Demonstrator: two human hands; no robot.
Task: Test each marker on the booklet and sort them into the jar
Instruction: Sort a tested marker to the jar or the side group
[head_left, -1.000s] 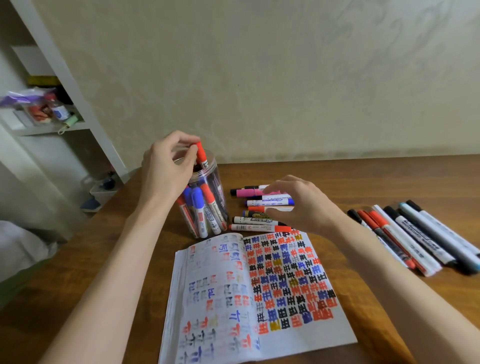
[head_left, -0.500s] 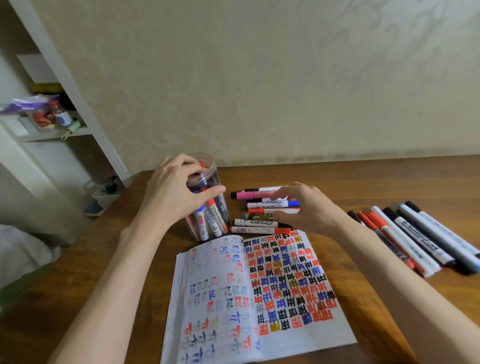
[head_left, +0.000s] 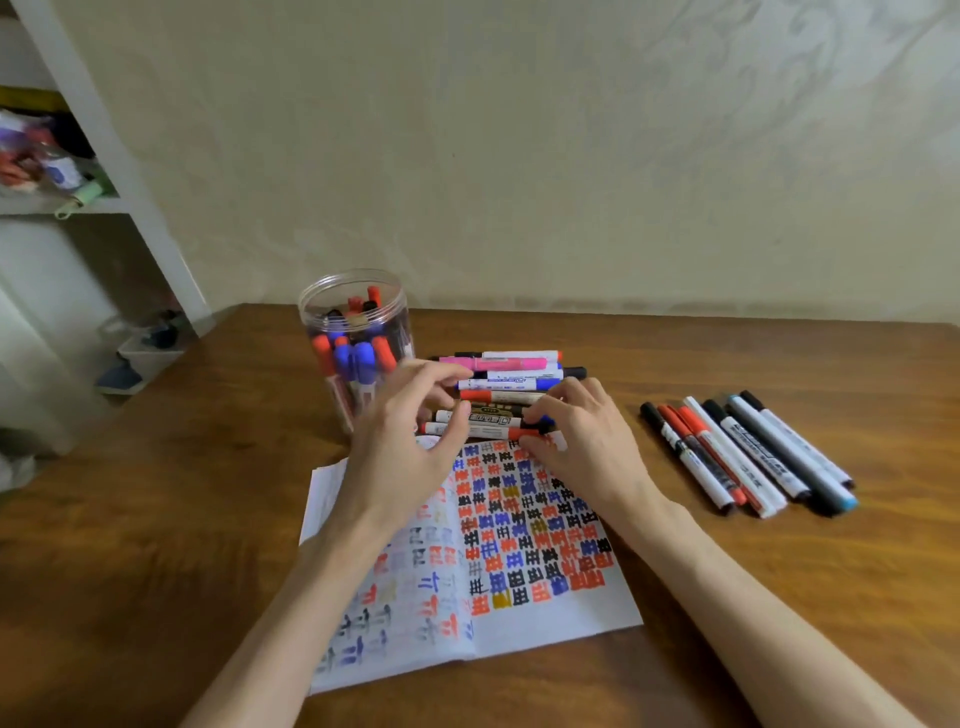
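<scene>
A clear plastic jar (head_left: 318, 306) stands at the back left of the table, with several red, blue and black markers upright inside. The open booklet (head_left: 524, 618) lies in front of me, its pages covered with coloured test marks. A row of markers (head_left: 511, 370) lies between the jar and the booklet. My right hand (head_left: 587, 447) pinches the right end of the nearest one, a white marker with red ends (head_left: 491, 431), which still lies on the table. My left hand (head_left: 405, 452) hovers over the left end of the row with its fingers apart, the thumb touching that marker.
A second group of several red, black and blue markers (head_left: 748, 452) lies on the wooden table (head_left: 156, 519) at the right. A white shelf unit (head_left: 104, 202) with clutter stands at the far left, beyond the table's edge. The wall runs right behind the table.
My left hand has let go of the red marker in the jar and moved right and down to the marker row. My right hand has closed on the nearest marker's end.
</scene>
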